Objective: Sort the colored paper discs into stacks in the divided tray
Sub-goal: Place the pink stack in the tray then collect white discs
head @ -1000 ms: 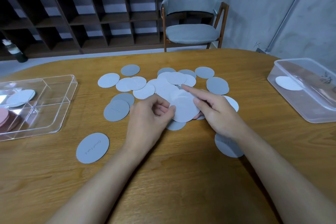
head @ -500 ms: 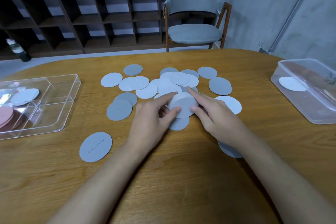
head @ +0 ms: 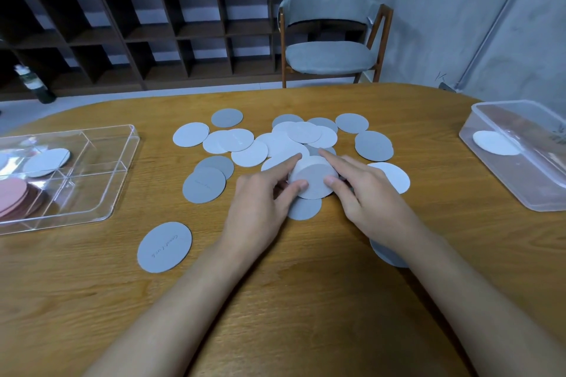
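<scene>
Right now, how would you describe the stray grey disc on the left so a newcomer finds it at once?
Start at the clear divided tray on the left of the wooden table. Just past its near right corner, closer to the person than the scattered pile, lies a grey disc. It touches no other disc, and faint handwriting crosses it.

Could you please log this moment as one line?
left hand, right hand: pinch disc stack | loose discs: on table | divided tray: partly filled
</scene>
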Tool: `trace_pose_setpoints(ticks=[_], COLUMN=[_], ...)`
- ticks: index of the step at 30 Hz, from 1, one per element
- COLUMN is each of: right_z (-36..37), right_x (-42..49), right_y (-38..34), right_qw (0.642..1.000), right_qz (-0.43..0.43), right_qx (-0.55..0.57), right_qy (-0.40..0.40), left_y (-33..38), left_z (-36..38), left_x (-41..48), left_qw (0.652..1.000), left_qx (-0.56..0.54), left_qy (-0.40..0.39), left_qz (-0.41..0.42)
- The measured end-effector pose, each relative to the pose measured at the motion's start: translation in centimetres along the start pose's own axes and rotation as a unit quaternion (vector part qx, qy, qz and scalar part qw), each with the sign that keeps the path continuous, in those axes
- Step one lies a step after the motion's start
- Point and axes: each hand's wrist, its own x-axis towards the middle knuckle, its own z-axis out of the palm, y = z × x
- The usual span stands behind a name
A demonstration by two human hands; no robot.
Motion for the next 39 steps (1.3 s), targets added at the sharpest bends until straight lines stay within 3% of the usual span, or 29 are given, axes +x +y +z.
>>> trace_pose_setpoints(ticks=[10,17,24,29,34,37,39], right_z=[-1.6,-1.5,-1.5,-1.5,-1.4,-1.6,-1.7], right_x=[0.2,0.2,0.3,0.2,0.2,0.2,0.2], right_y=[0.9,0.8,0.4,0.3,0.5,0.7,0.8], right_qw=[0.996,0.995,0.995,0.995,0.994,0.993,0.993], right_qz=[0.078,0.087,0.088,0.085,0.092,0.101,0.103], right_qx=[0.029,0.034,0.034,0.044,0.041,0.044,0.037], right_qy=[0.035,0.031,0.037,0.035,0.040,0.050,0.046], left_y=[-3.2,-3.2,-3.1,-2.3,-2.1,-2.1,-2.0], left_z=[-1.5,-2.0,-0.8,-0.5,-0.8,-1.4,-2.3], left_x=[1.5,1.7,2.2,2.7,2.5,2.3,2.2], left_qw=[0.987,0.982,0.990,0.980,0.949,0.937,0.952], left_qx=[0.142,0.186,0.140,0.195,0.306,0.308,0.264], left_qy=[-0.069,-0.034,-0.015,-0.020,-0.017,0.018,0.039], left_qz=[-0.008,0.012,-0.008,-0.018,0.080,0.166,0.148])
